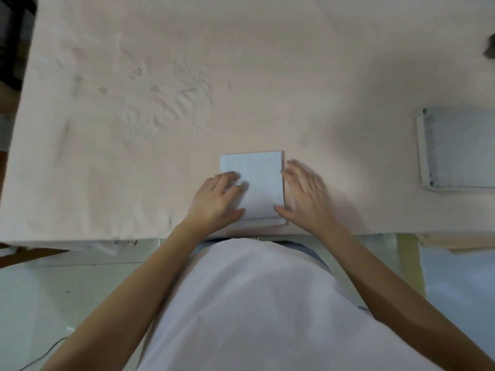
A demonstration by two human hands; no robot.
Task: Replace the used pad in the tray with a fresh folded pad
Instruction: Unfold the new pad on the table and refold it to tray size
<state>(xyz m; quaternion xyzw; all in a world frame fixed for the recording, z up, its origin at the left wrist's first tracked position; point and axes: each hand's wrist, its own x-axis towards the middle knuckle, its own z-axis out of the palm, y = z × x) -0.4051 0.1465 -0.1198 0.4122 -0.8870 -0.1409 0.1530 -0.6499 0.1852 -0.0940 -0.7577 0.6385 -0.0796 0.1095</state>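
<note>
A white folded pad (261, 180) lies flat near the table's front edge, right in front of me. My left hand (217, 199) rests on its left side, fingers slightly bent and pressing down on the top layer. My right hand (306, 195) lies flat beside the pad's right edge, fingers straight and spread, the thumb touching the lower right corner. A grey-white tray (424, 153) stands at the far right of the table, partly cut off by the frame edge; a pale lining shows inside it.
A pinkish embroidered cloth (160, 116) covers the whole table. The table's front edge runs just below my hands. A dark object (490, 49) shows at the upper right edge. Dark furniture stands beyond the table's left side.
</note>
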